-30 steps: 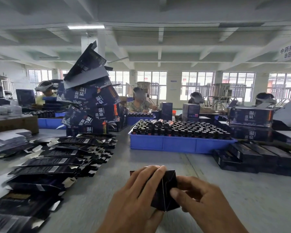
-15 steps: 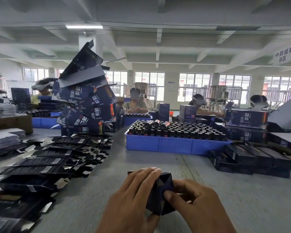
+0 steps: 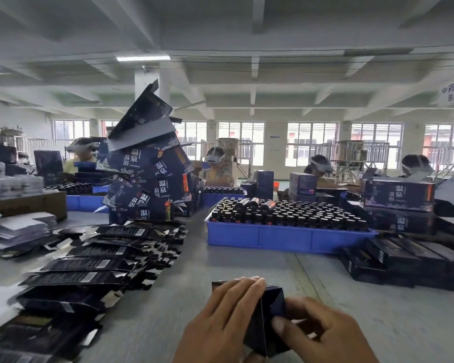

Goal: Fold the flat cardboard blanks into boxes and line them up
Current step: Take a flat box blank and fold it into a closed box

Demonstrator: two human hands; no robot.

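The small box [image 3: 266, 320] between the hands is dark navy card with a faint satin sheen along its creased edges. The flat blanks [image 3: 89, 268] fanned out at the left are the same dark printed card, their flaps showing shiny silver-white undersides. The table [image 3: 378, 310] is a dull, matt grey surface, scuffed and streaked. The crate [image 3: 286, 238] is smooth blue plastic; the bottles [image 3: 299, 213] inside it look like dark glossy glass with black caps
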